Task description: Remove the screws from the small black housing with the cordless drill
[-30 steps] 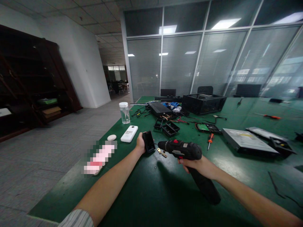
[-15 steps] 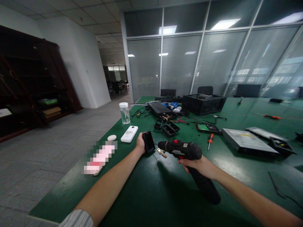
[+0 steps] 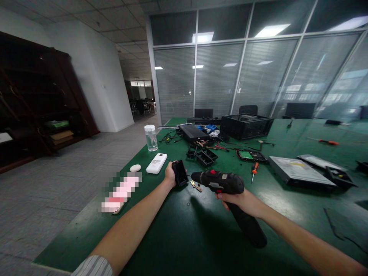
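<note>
My left hand [image 3: 170, 175] is closed around a black rectangular plastic box [image 3: 180, 172], tilted upright over the table. In my right hand [image 3: 238, 199] is a black cordless drill [image 3: 220, 181] with red buttons, gripped by its handle. The drill's chuck points left at the box's side, and a thin bit seems to reach it; whether it touches a screw is too small to tell. Small brass-coloured metal pieces [image 3: 196, 186] lie on the table just below the chuck. Beyond the box rest black plastic frames [image 3: 206, 156].
On the green table [image 3: 172, 237] stand a clear jar [image 3: 151, 138], a white power bank [image 3: 156, 163] and a black computer case [image 3: 246, 125]. To the right lie an orange screwdriver [image 3: 254, 171], a circuit board [image 3: 249, 155] and a silver disc drive [image 3: 299, 170]. Cables spread at the back.
Almost nothing differs. The whole view has shifted very slightly; both hands keep the same hold on the box and the drill.
</note>
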Demonstrator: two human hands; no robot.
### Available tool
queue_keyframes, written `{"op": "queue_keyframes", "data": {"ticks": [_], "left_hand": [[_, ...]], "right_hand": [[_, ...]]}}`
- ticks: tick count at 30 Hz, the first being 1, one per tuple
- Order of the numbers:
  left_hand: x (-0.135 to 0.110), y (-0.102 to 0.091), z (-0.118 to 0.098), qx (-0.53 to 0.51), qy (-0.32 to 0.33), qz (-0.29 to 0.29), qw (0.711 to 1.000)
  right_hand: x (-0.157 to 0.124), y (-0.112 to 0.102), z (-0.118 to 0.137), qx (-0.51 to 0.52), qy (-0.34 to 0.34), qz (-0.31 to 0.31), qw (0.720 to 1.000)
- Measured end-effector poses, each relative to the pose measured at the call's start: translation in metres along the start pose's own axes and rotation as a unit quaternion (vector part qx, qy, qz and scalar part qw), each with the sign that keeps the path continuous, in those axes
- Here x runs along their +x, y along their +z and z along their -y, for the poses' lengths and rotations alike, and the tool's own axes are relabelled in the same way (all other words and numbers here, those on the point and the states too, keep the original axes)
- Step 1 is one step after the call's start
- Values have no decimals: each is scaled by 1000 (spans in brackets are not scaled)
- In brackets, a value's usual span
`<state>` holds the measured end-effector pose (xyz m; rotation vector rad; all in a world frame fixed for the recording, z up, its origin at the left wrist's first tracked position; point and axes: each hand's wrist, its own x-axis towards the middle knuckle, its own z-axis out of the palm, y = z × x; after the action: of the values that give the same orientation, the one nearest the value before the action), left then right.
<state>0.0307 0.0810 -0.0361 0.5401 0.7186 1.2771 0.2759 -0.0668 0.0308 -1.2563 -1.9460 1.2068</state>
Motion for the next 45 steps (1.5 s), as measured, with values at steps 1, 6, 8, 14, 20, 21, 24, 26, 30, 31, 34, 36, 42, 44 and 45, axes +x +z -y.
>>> {"op": "queue_keyframes", "data": {"ticks": [1, 6, 8, 14, 20, 21, 24, 26, 30, 31, 34, 36, 42, 44, 45], "left_hand": [[1, 0, 0, -1, 0, 0, 1000], [2, -1, 1, 2, 12, -1, 1000], [1, -1, 0, 4, 12, -1, 1000], [-1, 1, 0, 1, 7, -2, 1000], [-1, 1, -1, -6, 0, -4, 1000], [0, 0, -1, -5, 1, -2, 1000], [0, 0, 0, 3, 9, 2, 1000], [-1, 1, 0, 6, 15, 3, 1000], [-1, 1, 0, -6, 10, -7, 1000], [-1, 2, -1, -12, 6, -10, 1000], [-1, 2, -1, -24, -4, -17, 1000], [-2, 3, -2, -25, -6, -19, 999], [-2, 3, -1, -5, 4, -13, 1000], [-2, 2, 0, 4, 9, -9, 1000], [-1, 2, 0, 7, 11, -8, 1000]], "right_hand": [[0, 0, 0, 0, -1, 0, 1000], [0, -1, 1, 9, 1, 0, 1000], [0, -1, 1, 8, 3, -2, 1000], [0, 0, 2, 10, -6, -1, 1000], [0, 0, 5, 15, 1, -6, 1000], [-1, 0, 5, 17, 4, -6, 1000], [-1, 0, 5, 19, 7, -3, 1000], [-1, 0, 5, 14, 4, 0, 1000], [-1, 0, 5, 6, 5, -2, 1000], [-1, 0, 5, 5, 6, -3, 1000], [0, 0, 4, 6, 7, -1, 1000], [0, 0, 2, 2, 6, 0, 1000], [1, 0, -4, -7, -7, -12, 1000], [1, 0, -3, -3, -5, -10, 1000], [1, 0, -3, -1, -1, -7, 1000]]}}
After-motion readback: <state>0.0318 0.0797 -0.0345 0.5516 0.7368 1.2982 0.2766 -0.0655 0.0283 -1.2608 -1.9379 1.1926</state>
